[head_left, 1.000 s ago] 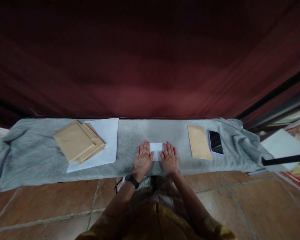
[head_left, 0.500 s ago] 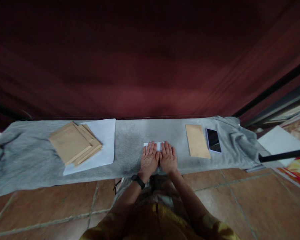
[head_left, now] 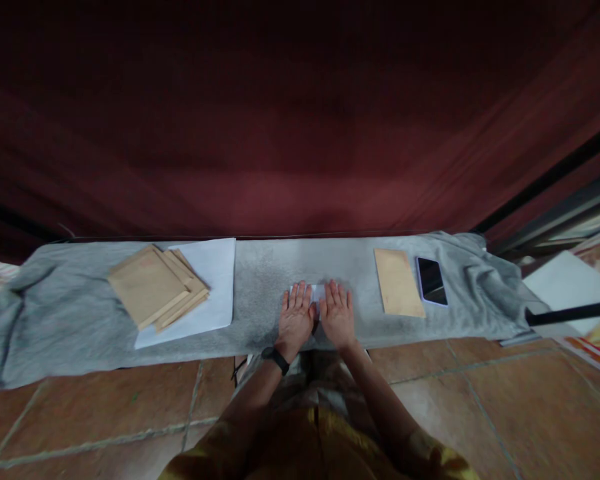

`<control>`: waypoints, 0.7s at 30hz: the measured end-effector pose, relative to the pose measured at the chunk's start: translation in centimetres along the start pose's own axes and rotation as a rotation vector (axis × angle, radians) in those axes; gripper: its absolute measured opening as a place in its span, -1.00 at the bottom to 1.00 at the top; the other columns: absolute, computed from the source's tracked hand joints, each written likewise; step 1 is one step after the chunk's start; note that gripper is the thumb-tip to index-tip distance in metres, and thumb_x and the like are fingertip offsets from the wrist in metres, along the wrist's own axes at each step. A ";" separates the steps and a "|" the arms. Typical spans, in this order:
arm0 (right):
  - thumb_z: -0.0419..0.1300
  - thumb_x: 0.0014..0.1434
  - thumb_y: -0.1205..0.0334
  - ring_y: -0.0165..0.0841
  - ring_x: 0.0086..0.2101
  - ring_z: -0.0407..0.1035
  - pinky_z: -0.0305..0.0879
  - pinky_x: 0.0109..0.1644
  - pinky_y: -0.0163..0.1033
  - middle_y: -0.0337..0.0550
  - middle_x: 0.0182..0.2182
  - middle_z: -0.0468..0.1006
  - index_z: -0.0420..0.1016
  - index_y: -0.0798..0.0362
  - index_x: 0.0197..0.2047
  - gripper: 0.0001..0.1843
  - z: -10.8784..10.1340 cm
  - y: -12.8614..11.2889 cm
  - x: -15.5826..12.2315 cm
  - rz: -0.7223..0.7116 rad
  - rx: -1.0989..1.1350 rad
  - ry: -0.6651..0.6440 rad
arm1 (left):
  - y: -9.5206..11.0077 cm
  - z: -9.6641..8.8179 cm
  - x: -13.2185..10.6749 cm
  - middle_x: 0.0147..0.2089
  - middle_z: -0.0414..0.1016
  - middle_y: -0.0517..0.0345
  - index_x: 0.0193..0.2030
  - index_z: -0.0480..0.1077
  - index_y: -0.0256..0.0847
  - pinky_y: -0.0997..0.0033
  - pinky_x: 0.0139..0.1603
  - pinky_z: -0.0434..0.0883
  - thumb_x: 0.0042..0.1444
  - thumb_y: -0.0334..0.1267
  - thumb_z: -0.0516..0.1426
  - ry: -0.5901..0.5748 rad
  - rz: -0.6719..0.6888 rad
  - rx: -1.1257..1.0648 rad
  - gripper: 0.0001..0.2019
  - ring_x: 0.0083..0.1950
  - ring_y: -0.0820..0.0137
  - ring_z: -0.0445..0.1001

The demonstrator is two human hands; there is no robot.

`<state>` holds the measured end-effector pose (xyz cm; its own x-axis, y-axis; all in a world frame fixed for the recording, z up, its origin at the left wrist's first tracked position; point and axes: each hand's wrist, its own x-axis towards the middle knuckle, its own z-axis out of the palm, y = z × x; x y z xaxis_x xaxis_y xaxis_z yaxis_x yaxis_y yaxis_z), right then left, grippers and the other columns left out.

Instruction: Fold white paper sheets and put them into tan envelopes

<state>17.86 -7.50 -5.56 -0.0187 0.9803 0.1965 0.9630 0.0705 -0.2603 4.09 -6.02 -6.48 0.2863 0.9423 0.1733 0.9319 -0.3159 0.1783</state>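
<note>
A small piece of white folded paper (head_left: 319, 292) lies on the grey cloth near the front edge, mostly covered by my hands. My left hand (head_left: 296, 317) rests flat on its left part with the fingers stretched out. Over the right part my right hand (head_left: 337, 315) lies flat too, its fingers pointing away from me. Between the two hands a narrow strip of the white paper shows. To the right, apart from my hands, lies a single brown envelope (head_left: 400, 283).
Grey cloth (head_left: 265, 280) covers the long narrow surface. On the left, several brown envelopes (head_left: 147, 283) lie on white paper sheets (head_left: 220, 287). A phone (head_left: 432, 281) lies at the right. A dark red curtain (head_left: 300, 193) hangs behind; tiled floor (head_left: 420, 400) is below.
The view has shifted slightly, so the things appear a little further right. My hands stay flat on the paper, with a slightly wider gap between them.
</note>
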 end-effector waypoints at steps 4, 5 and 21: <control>-0.14 0.49 0.17 -0.19 0.40 0.05 -0.10 0.46 0.10 -0.01 0.43 0.18 0.19 0.02 0.45 -0.47 0.2 -1.0 0.0 -0.087 0.030 -0.058 | -0.1 -0.1 0.0 0.55 0.00 -0.06 0.50 0.08 -0.26 -0.06 0.53 -0.02 0.37 -0.31 -0.11 -0.026 0.016 0.013 -0.43 0.58 0.15 -0.09; -0.14 0.49 0.17 -0.20 0.40 0.06 -0.09 0.46 0.09 -0.01 0.42 0.19 0.19 0.02 0.45 -0.47 0.4 -1.0 -0.1 -0.084 0.025 -0.062 | -0.1 -0.1 0.0 0.56 -0.01 -0.06 0.50 0.08 -0.25 -0.06 0.53 -0.01 0.36 -0.32 -0.12 -0.025 0.018 0.017 -0.43 0.58 0.15 -0.09; -0.12 0.49 0.03 -0.09 0.37 0.10 -0.10 0.44 0.08 0.11 0.42 0.18 0.09 0.20 0.48 -0.37 1.4 2.3 -1.4 -0.010 -0.061 0.054 | -1.6 -0.5 -1.1 0.52 0.08 -0.13 0.50 0.05 -0.35 -0.01 0.53 0.00 0.43 -0.12 -0.16 0.021 -0.095 0.029 -0.41 0.56 0.19 -0.03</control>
<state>19.69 -8.45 -7.77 -0.0156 0.9681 0.2503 0.9775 0.0675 -0.2000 2.19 -6.58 -6.42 0.1919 0.9652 0.1776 0.9607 -0.2218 0.1671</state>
